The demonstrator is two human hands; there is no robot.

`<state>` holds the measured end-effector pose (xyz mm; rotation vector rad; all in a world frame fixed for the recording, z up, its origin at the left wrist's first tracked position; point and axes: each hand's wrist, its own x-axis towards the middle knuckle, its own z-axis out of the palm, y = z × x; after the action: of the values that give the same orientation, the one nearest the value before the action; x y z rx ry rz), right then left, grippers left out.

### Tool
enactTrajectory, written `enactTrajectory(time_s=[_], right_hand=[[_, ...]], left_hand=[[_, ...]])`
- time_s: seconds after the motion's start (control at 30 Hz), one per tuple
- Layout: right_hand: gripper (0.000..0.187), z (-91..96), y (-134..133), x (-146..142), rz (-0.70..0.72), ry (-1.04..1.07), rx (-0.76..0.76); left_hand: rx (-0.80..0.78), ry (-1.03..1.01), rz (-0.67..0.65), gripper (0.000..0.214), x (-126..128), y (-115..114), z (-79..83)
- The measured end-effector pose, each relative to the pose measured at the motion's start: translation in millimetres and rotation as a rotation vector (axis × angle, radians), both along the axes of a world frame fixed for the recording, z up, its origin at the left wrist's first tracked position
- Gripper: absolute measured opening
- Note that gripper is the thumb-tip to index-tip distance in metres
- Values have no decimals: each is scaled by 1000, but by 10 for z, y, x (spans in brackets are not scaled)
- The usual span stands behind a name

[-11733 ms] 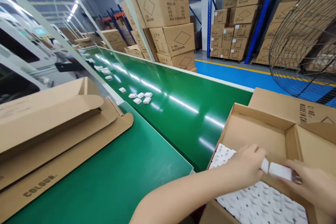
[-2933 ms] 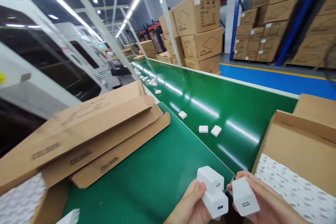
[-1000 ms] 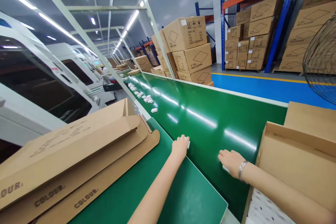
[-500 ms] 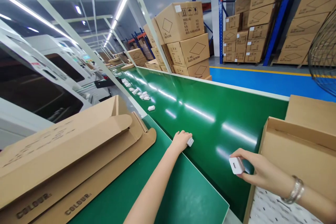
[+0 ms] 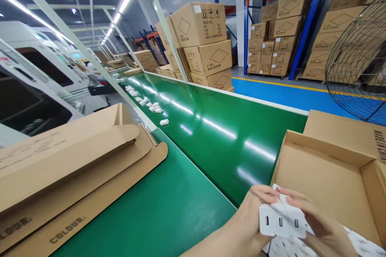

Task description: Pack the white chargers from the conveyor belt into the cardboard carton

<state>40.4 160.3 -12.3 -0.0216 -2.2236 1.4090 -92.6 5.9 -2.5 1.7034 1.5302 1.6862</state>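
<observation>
A row of white USB chargers (image 5: 282,221), three ports facing me, is pressed between my two hands at the lower right. My left hand (image 5: 251,219) is closed against the row's left side. On the other side, my right hand (image 5: 316,213) is closed with its fingers over the top and right end. Directly beneath is an open cardboard box (image 5: 325,172); packed white chargers (image 5: 286,247) fill its near part, partly covered by my hands. The box's far part shows bare cardboard.
A green conveyor belt (image 5: 211,144) carries several loose chargers (image 5: 153,106) at its far left. Folded cardboard boxes (image 5: 90,184) lie on the green side table (image 5: 144,204). Stacked cartons (image 5: 208,56) stand beyond the belt, and a wire fan (image 5: 358,60) at right.
My left hand has left the belt with a charger and come right to meet my right hand. Both hands now grip a row of chargers above the box. The view has shifted right.
</observation>
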Motion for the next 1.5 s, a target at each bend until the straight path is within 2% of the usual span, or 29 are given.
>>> enactTrajectory(time_s=[0.13,0.43,0.7,0.97,1.07,1.13,1.2,1.27,1.3,1.43,1.5], right_hand=[[40,-23,-8,52,-14,15,41],[39,26,-69,38,-29,84,133],[42,23,-55,54,-27,99,186],[35,-49,-116,66,-66,72,129],[42,70,-22,70,-33,85,230],[42,191,124,94,-100,40,239],[40,270,335,143,-197,-80,174],[42,250,588,210,-257,-216,91],[44,199,718,247,-279,-282,54],[54,-139,1121,359,-385,-533,29],[55,-266,1195,366,-405,-640,64]], left_hand=[[-42,24,-16,52,68,-41,2],[-102,2,-94,60,80,-126,143],[-77,-14,-108,66,83,-126,112],[-236,-200,-153,50,70,-124,164],[-389,-308,-197,42,10,-83,285],[-516,-356,-211,47,-74,19,388],[-621,-349,-217,57,-170,210,482],[-695,-244,-189,65,-241,482,547],[-731,-128,-159,66,-259,637,566],[-892,690,-26,45,-181,1259,541],[-962,910,-27,38,-83,1516,461]])
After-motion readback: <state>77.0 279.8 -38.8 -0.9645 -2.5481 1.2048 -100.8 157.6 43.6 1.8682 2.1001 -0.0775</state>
